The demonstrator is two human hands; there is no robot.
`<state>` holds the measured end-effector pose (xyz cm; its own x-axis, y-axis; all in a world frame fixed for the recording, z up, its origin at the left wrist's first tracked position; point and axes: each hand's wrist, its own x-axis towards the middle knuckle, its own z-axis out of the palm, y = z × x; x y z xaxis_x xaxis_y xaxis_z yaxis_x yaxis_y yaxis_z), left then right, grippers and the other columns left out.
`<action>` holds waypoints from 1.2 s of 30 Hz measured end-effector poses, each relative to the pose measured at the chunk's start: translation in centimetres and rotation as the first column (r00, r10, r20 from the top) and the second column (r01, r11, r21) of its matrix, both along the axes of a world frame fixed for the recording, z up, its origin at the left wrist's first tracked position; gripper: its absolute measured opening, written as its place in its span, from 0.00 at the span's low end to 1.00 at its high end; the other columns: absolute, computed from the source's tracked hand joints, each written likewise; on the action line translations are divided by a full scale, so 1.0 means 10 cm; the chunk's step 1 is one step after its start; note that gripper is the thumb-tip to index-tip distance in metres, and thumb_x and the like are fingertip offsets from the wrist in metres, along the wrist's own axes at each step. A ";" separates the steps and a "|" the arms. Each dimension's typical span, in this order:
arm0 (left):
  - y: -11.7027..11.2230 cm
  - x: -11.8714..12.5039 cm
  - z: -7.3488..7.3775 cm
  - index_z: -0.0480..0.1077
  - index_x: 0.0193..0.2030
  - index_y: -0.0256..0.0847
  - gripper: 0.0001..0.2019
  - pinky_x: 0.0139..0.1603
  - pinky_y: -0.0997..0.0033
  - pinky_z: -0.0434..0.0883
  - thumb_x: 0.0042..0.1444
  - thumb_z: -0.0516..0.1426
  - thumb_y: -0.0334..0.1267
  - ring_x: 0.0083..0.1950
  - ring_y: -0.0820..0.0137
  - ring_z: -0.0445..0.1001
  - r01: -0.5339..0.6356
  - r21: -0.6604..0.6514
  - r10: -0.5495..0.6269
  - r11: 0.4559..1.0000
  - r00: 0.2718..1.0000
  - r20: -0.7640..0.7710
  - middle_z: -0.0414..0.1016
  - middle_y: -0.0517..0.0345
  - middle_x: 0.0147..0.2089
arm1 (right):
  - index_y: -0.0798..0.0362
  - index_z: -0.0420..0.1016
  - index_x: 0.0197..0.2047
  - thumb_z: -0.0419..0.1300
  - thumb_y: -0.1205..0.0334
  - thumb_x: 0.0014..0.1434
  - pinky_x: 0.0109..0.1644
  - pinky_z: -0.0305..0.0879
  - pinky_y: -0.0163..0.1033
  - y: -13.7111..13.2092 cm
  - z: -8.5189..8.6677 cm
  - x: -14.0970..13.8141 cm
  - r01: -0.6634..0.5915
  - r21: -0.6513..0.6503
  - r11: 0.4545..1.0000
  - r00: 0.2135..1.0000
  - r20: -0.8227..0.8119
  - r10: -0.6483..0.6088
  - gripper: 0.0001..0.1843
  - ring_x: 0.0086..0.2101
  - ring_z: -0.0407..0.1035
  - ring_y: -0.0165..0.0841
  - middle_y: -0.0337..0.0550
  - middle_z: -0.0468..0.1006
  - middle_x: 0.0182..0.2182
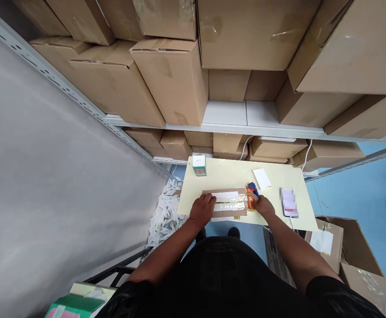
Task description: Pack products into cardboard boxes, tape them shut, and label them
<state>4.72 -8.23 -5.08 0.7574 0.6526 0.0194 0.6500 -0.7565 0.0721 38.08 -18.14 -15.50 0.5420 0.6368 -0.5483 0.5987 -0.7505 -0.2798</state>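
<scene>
In the middle of the frame, a flat brown cardboard box (226, 212) on a smooth pale yellow table (232, 174), long side running left to right. Shiny clear tape (230, 205) along its middle. Flat and open on its left end, the left hand (202, 211), pressing down. At its right end, the right hand (264, 206), closed around an orange and blue tape gun (252, 196) touching the box.

A flat brown cardboard parcel (226, 212) is lying lengthwise at the desk's (232, 174) near edge, a shiny clear tape strip (229, 205) running along its middle and an orange-and-blue tape dispenser (252, 197) sitting at its right end.
</scene>
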 end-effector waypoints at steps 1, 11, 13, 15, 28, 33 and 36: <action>0.01 -0.01 -0.02 0.73 0.52 0.39 0.13 0.43 0.58 0.70 0.70 0.49 0.33 0.48 0.56 0.70 0.008 0.002 -0.008 1.000 1.000 0.010 0.74 0.45 0.51 | 0.54 0.74 0.48 0.60 0.51 0.61 0.41 0.69 0.42 0.01 -0.01 0.00 0.001 0.002 1.000 1.000 0.007 -0.001 0.17 0.44 0.78 0.47 0.57 0.81 0.46; 0.00 -0.07 -0.15 0.73 0.55 0.40 0.14 0.44 0.59 0.69 0.71 0.49 0.33 0.50 0.56 0.70 0.084 -0.023 -0.082 0.996 0.995 0.063 0.74 0.45 0.51 | 0.53 0.74 0.40 0.62 0.53 0.56 0.38 0.69 0.42 -0.17 -0.01 -0.05 0.142 0.124 0.982 0.988 0.034 -0.148 0.13 0.37 0.78 0.45 0.52 0.81 0.34; 0.02 -0.08 -0.21 0.72 0.56 0.40 0.14 0.44 0.59 0.69 0.71 0.48 0.33 0.51 0.56 0.70 0.090 -0.031 -0.088 0.995 0.995 0.052 0.74 0.45 0.52 | 0.53 0.74 0.42 0.59 0.52 0.58 0.38 0.70 0.42 -0.31 0.05 -0.07 0.197 0.182 0.963 0.978 0.032 -0.206 0.14 0.36 0.78 0.44 0.51 0.81 0.34; 0.08 -0.08 -0.27 0.72 0.57 0.39 0.15 0.44 0.59 0.69 0.71 0.48 0.33 0.51 0.56 0.70 0.085 -0.039 -0.084 0.996 0.996 0.028 0.74 0.45 0.53 | 0.52 0.73 0.45 0.56 0.50 0.60 0.38 0.72 0.42 -0.46 0.13 -0.09 0.247 0.231 0.941 0.966 0.021 -0.259 0.17 0.36 0.78 0.43 0.49 0.82 0.35; 0.40 0.15 -0.35 0.73 0.52 0.39 0.13 0.44 0.62 0.70 0.68 0.50 0.30 0.47 0.58 0.74 0.064 -0.187 -0.055 0.980 0.997 0.054 0.74 0.44 0.50 | 0.48 0.67 0.66 0.58 0.59 0.61 0.63 0.68 0.55 0.03 1.32 -0.56 -0.130 0.757 0.640 0.977 -0.012 0.212 0.30 0.57 0.70 0.46 0.50 0.74 0.59; 0.40 0.11 -0.30 0.75 0.48 0.41 0.13 0.46 0.64 0.71 0.69 0.49 0.40 0.46 0.61 0.77 -0.163 -0.549 0.368 0.819 0.885 0.285 0.78 0.48 0.47 | 0.52 0.60 0.70 0.56 0.68 0.60 0.65 0.66 0.59 0.44 1.34 -0.87 -0.516 0.716 0.470 0.833 0.290 0.471 0.35 0.56 0.67 0.48 0.55 0.70 0.55; 0.45 0.04 -0.23 0.76 0.46 0.40 0.25 0.45 0.65 0.72 0.72 0.41 0.49 0.42 0.64 0.77 -0.035 -0.853 0.670 0.521 0.635 0.383 0.80 0.50 0.41 | 0.53 0.57 0.72 0.57 0.69 0.59 0.64 0.66 0.61 0.50 1.21 -0.99 -0.643 0.643 0.416 0.742 0.388 0.548 0.38 0.55 0.64 0.51 0.56 0.68 0.54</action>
<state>5.15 -3.71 -7.34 0.4433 0.8581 -0.2591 0.3841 0.0794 0.9199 28.21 -13.12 -3.38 -0.1123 0.9598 0.2571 0.8733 0.2187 -0.4352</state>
